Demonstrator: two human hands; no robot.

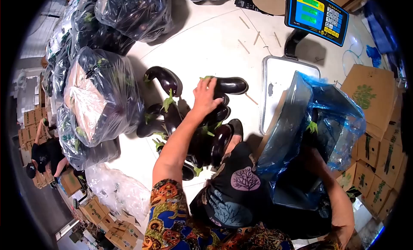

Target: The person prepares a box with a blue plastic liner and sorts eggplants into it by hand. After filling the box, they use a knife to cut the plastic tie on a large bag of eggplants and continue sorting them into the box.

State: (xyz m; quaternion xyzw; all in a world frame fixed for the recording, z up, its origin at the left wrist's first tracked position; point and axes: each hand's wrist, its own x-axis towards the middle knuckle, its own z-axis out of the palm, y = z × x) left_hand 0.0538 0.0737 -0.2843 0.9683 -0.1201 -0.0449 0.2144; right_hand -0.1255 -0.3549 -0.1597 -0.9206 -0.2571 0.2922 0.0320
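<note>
Two bare hands on my remote feed, both busy around produce. My left grip [204, 95] is on the stem end of a long, glossy, dark purple eggplant [232, 85], which lies on the white tiled floor [223, 43] and sticks out to the right of the fingers. Those fingers lie over the stem end with the thumb spread toward the eggplants just below. Honestly can't tell if it's properly clenched or only resting there.

Just left of that grip there's a curved, shiny purple-black eggplant [168, 78], and a loose heap of dark eggplants with green stems [221, 140] runs below it, partly under my forearm. Further left are bulging clear plastic bags packed with eggplants [118, 84].

My right grip [310, 155] is down inside a big translucent blue plastic bag [284, 125], too shadowy for me to say whether it's holding anything. Just above it, in the bag's mouth, I can see a green stem on a dark eggplant [312, 127].

Up and right of the left grip sits a digital scale with a blue-and-yellow keypad display [316, 17], its pale flat weighing plate [282, 86] next to the blue bag. Brown cardboard boxes [372, 99] stand beyond the right grip, and far off to the left someone in dark clothes [48, 153] is near more boxes.
</note>
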